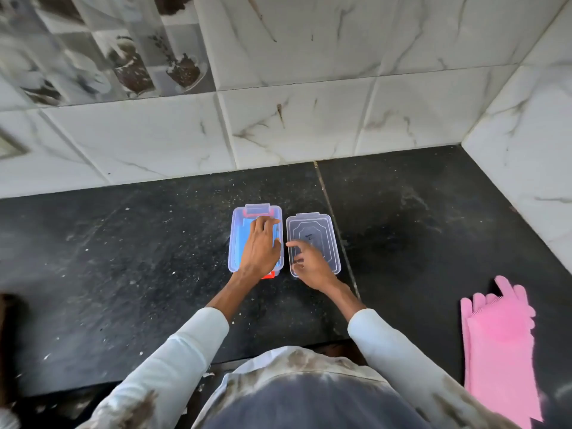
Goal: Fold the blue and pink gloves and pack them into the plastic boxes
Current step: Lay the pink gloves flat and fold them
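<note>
Black stone formed the worktop point(123, 274), speckled with pale crumbs and crossed by a grout seam running from the back edge towards the front, right of centre. White marbled tiles point(309, 128) lined the wall along the back edge and the right-hand side.

Near the middle of the worktop, short of the back edge, stood a clear plastic box point(234, 239) with a hinged latch at its far end and a red latch showing at its near end. Blue glove point(240, 243) material lay folded inside it, filling most of the base. The left hand point(259, 246) lay palm down inside the box on the blue glove, fingers extended and held close together, pressing flat; nothing was pinched.

Just beside the box on its right, apart by a narrow gap, lay a clear lid point(322, 233), flat on the worktop. The right hand point(309, 264) rested over the near left part of the lid, fingers curled and loosely spread, fingertips at or near the lid's left edge. Whether it actually gripped that edge could not be told.

The pink gloves point(498, 342) lay stacked flat near the front right corner of the worktop, well apart from the box and lid, fingers pointing towards the back edge, untouched by either hand.

Both forearms wore pale sleeves point(185, 345), stained in patches
</note>
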